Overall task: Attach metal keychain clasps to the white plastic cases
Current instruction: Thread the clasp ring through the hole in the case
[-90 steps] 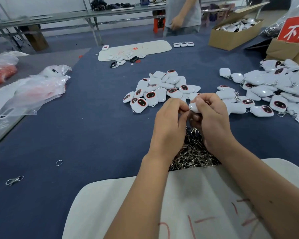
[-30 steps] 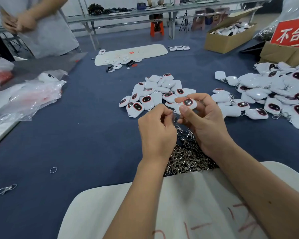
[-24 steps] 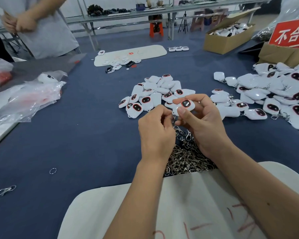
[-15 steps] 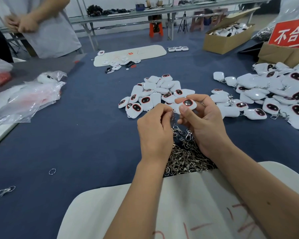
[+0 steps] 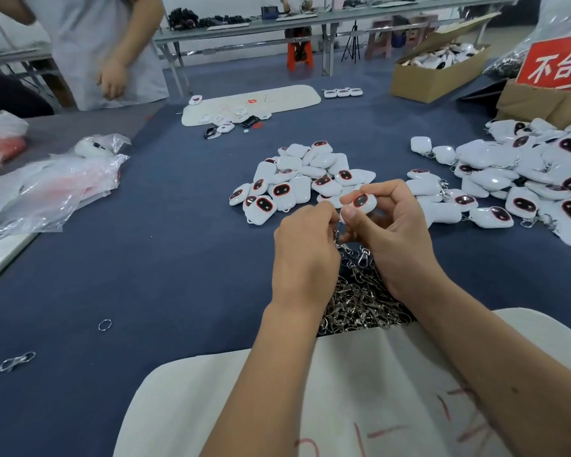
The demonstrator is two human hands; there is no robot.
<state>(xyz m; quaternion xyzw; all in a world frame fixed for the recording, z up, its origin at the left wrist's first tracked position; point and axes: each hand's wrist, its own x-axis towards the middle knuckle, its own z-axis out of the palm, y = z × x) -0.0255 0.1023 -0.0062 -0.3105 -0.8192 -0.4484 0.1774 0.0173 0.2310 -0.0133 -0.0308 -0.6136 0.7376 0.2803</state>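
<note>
White case sat pinched in the right hand; the left hand fingers pinched a clasp. Red sign read "不合".

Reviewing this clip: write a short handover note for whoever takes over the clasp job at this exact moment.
Right hand holds one white case, dark window up.
Left hand pinches a metal clasp at the case's lower edge; whether it is hooked on yet cannot be seen.
Loose clasp pile lies under the hands, just beyond the white board.
Centre pile of cases shows no clasps: apparently still to do.
Cases on the right show clasps: apparently done.
Next: finish this one, then work through the centre pile.
</note>
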